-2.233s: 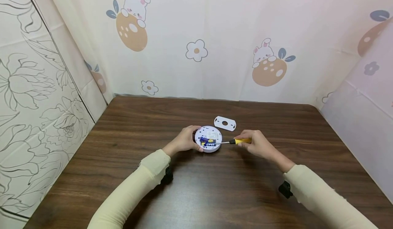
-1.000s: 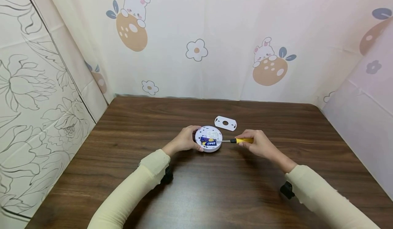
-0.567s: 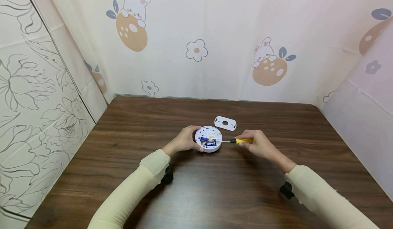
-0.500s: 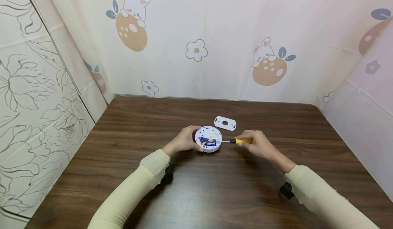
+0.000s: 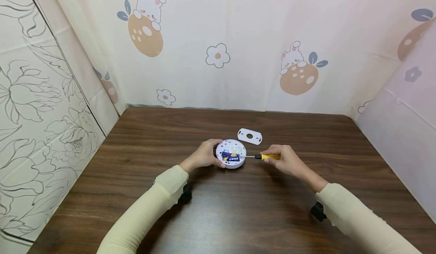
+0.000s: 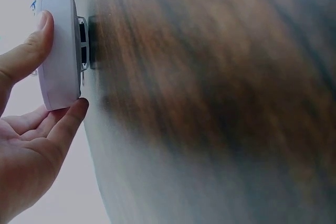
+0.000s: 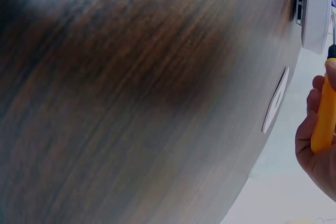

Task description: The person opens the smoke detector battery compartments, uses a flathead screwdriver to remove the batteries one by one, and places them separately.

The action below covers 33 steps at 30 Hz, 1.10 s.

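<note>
My left hand [image 5: 205, 154] grips the round white smoke detector [image 5: 235, 143] by its left edge, thumb at the near side and fingers round the far side. The detector lies back side up, with two blue batteries [image 5: 231, 157] in its slot. In the left wrist view its vented underside stands close over the table. My right hand [image 5: 284, 158] holds a screwdriver [image 5: 271, 156] by its yellow handle, pointing left. The screwdriver's thin metal shaft reaches over the detector's rim to the right end of the batteries.
A white oblong mounting plate [image 5: 249, 136] with a round hole lies flat just behind the detector. Everything rests on a dark brown wooden table [image 5: 218, 216]. A printed curtain [image 5: 252, 27] hangs along the table's back edge.
Both hands keep nearly the same place; the screwdriver has shifted very slightly right since the oldest frame. The near battery's visible markings have changed, as if it turned in its slot.
</note>
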Tool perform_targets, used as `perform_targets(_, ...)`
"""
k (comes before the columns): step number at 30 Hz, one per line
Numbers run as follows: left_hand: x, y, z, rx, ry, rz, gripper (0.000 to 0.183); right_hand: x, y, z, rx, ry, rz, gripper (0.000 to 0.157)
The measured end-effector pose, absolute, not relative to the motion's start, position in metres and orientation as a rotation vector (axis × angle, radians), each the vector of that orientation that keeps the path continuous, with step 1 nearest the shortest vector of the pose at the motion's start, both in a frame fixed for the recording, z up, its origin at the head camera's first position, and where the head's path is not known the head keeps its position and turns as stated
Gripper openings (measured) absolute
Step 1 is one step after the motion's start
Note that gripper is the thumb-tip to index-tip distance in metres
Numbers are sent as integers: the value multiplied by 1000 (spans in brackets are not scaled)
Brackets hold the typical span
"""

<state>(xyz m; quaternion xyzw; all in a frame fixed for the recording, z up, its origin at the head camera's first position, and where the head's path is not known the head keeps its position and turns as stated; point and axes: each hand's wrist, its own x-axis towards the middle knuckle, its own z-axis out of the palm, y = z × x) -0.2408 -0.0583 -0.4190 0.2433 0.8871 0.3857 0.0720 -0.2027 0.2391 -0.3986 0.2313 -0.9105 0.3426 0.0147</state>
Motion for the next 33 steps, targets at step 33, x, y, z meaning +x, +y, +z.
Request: perform_targets(33,-240,-56,-419,684,2631,1190,88,-219,262,-403,447,-2837,1026,21)
